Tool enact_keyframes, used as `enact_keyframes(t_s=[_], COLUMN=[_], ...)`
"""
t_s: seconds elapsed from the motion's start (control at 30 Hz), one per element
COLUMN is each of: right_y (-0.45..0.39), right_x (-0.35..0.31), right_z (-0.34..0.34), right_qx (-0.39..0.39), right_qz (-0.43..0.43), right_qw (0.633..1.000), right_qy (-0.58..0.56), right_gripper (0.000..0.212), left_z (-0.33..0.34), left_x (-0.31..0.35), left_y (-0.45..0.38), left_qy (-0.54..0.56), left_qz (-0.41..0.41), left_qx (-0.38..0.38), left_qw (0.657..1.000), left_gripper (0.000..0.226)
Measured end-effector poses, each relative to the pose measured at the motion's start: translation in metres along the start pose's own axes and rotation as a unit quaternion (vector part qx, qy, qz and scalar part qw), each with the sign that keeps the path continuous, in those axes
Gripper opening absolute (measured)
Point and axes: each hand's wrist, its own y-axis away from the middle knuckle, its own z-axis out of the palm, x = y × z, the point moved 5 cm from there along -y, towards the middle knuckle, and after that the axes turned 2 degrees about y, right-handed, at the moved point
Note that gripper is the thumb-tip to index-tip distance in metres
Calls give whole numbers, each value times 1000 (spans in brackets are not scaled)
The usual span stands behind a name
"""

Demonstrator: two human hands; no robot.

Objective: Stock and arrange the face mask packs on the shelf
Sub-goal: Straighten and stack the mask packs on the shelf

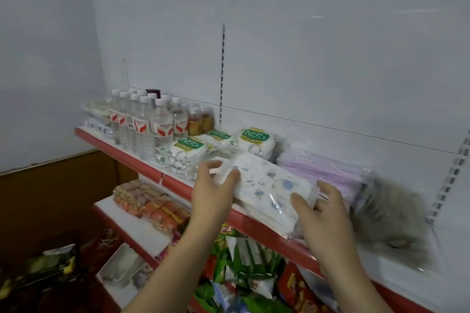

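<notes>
On the top shelf: a white shelf (pixel 396 262) with a red front edge carries face mask packs and bottles.
Held pack: a clear-wrapped pack of white masks with blue prints (pixel 267 185) lies at the front of the shelf, its near end jutting a little over the red edge.
Left hand: the left hand (pixel 211 185) grips the pack's left end, thumb on top and fingers curled round the wrapper's edge.
Right hand: the right hand (pixel 323 213) holds the pack's right end, thumb on the top face and fingers bent against the far corner.
N95 packs: three white packs with green N95 labels (pixel 189 148) sit just behind and left of the held pack, close together.
Pink packs: clear bags of pink masks (pixel 323 168) lie just right of and behind the held pack, touching it.
Blurred pack: a grey-brown bundle in clear wrap (pixel 391 216) lies right of the pink bags; too blurred to tell more.
Water bottles: white-capped bottles with red and white labels (pixel 142 124) stand in rows at the shelf's left end.
Amber bottles: two small bottles of amber liquid (pixel 201 121) stand behind the N95 packs.
Lower shelves: orange snack packets (pixel 150 206) and green packets (pixel 244 262) lie below.
</notes>
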Motion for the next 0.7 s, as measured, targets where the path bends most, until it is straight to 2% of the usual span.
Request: enact_keyframes(t_s=[0.03, 0.1, 0.17, 0.23, 0.3, 0.4, 0.47, 0.6, 0.63, 0.7], right_y=[-12, -34, -58, -80, -104, -132, -142, -145, -144, -141], right_x=[-5, -16, -25, -31, -26, -14, -7, 1, 2, 1], right_z=[15, 42, 68, 89, 108, 128, 139, 158, 160, 162], right_qx=[-11, -28, -24, -9, -9, -31, -43, -58, -53, -41], right_qz=[-5, -21, -57, -96, -97, -76, -61, -37, -35, -27], right_qw=[1000, 999, 998, 992, 985, 977, 972, 952, 947, 941], right_qy=[11, 5, 16, 82, 142, 196, 225, 297, 314, 334], right_gripper=[58, 64, 61, 52, 42, 36, 36, 39, 39, 39], left_z=[-5, -12, -13, -10, -3, 5, 9, 12, 14, 19], left_x=[-1, 2, 5, 8, 1, -15, -23, -38, -39, -39], left_y=[-20, -58, -93, -120, -146, -175, -188, -202, -204, -207], left_qy=[-31, -101, -186, -267, -351, -421, -479, -659, -673, -646], left_qz=[9, 36, 74, 103, 105, 116, 137, 190, 212, 266], left_qx=[7, 12, 16, 7, -35, -137, -212, -284, -293, -325], left_qw=[999, 994, 980, 958, 930, 889, 841, 671, 646, 637], left_gripper=[31, 30, 29, 26, 32, 61, 78, 102, 105, 104])
